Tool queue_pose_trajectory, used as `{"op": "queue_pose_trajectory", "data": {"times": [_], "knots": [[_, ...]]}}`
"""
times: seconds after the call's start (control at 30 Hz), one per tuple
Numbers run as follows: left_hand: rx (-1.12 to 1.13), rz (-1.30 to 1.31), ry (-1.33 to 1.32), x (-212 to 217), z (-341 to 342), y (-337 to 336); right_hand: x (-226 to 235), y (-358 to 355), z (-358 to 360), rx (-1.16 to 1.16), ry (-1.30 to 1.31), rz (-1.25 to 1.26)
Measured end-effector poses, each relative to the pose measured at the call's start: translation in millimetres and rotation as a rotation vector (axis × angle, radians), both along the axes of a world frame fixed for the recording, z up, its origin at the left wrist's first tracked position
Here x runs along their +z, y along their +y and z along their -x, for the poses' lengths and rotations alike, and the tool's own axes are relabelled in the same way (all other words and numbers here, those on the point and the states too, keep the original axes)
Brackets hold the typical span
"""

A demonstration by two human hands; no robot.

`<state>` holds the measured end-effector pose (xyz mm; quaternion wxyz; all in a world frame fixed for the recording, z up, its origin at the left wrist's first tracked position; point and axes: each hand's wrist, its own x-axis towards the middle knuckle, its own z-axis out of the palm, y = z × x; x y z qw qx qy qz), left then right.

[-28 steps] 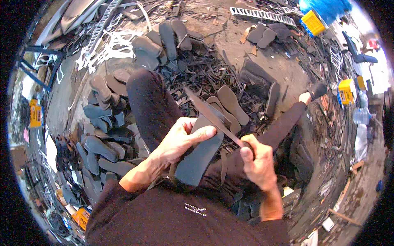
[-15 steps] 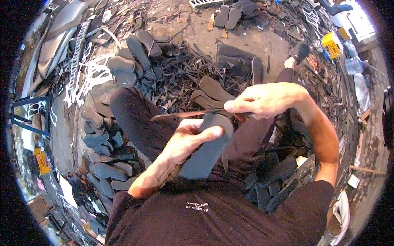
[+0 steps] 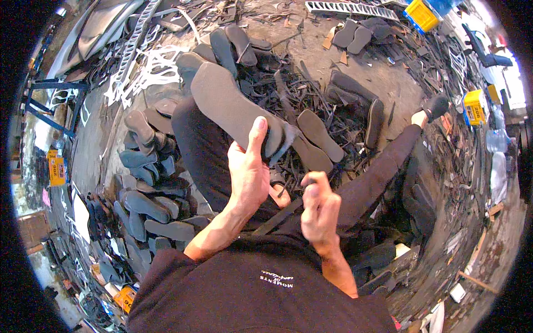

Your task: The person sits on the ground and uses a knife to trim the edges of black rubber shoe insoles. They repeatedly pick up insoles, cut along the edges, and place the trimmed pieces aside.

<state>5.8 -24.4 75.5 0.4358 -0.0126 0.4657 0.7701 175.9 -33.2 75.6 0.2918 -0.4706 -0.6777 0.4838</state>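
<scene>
My left hand (image 3: pixel 250 172) is closed on a dark grey foam shoe sole (image 3: pixel 222 105), its thumb along the top face and its fingers mostly hidden beneath. The sole tilts up and away to the left. Layered edges and a ragged bluish flap (image 3: pixel 286 139) show at its near end. To the right, my right hand (image 3: pixel 321 211) makes a fist around a long, thin, dark knife (image 3: pixel 280 216), whose blade points down and left across my lap. Just beyond that fist lie a loose sole (image 3: pixel 321 136) and another sole (image 3: pixel 311 152) partly under it.
A heap of dark offcut strips (image 3: pixel 300 94) spreads between my legs. Piles of cut soles (image 3: pixel 147 205) flank my left knee, with more soles (image 3: pixel 377 255) by my right hip. White cut-out sheet scraps (image 3: pixel 147 77), a blue metal frame (image 3: pixel 53 108) and a yellow box (image 3: pixel 474 107) stand farther out.
My left hand has swung the sole up and away, from near my chest to above my left knee. My right hand has drawn back toward my lap with the knife, away from the sole.
</scene>
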Motion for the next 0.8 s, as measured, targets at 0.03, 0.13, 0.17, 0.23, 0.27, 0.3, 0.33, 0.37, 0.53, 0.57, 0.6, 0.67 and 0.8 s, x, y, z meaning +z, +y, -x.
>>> {"op": "queue_pose_trajectory", "data": {"times": [0.03,0.13,0.17,0.23,0.27,0.3,0.33,0.37,0.53,0.57,0.6,0.67,0.8], "knots": [[0.002,-0.03,-0.032,3.3,-2.1,-2.1,-3.2,-8.1,1.0,0.014,-0.044,-0.018],[-0.035,-0.072,-0.091,9.7,-3.4,-2.7,-23.6,-31.5,-10.9,0.005,-0.123,-0.029],[-0.066,-0.056,-0.106,11.6,-2.1,-7.0,-25.5,-36.3,-14.8,-0.002,-0.131,-0.021],[-0.107,-0.026,-0.107,12.5,-4.3,-14.8,-25.7,-35.1,-16.0,-0.009,-0.108,-0.04],[-0.117,-0.012,-0.093,12.5,-6.5,-18.7,-26.0,-31.6,-13.1,-0.003,-0.085,-0.083],[-0.126,0.001,-0.079,12.3,-8.3,-22.4,-27.0,-27.1,-9.4,0.004,-0.062,-0.126],[-0.131,-0.015,-0.066,10.5,-8.3,-25.4,-27.6,-21.7,-5.2,0.013,-0.035,-0.173],[-0.135,-0.032,-0.053,6.6,-7.6,-28.4,-23.5,-15.6,-4.5,0.051,-0.033,-0.146],[-0.155,0.041,-0.006,-19.0,-2.4,-53.1,24.5,12.5,1.1,0.239,-0.203,0.172],[-0.186,0.068,0.013,-27.8,-0.1,-61.2,26.0,18.0,6.6,0.268,-0.211,0.214],[-0.215,0.095,0.032,-34.3,1.4,-68.9,26.2,23.0,12.9,0.298,-0.218,0.256],[-0.243,0.101,0.034,-42.6,0.6,-80.7,-5.6,30.9,29.7,0.272,-0.125,0.295],[-0.263,-0.09,-0.201,-29.8,10.7,-85.8,-38.0,45.3,36.6,0.281,0.279,0.654]]}}
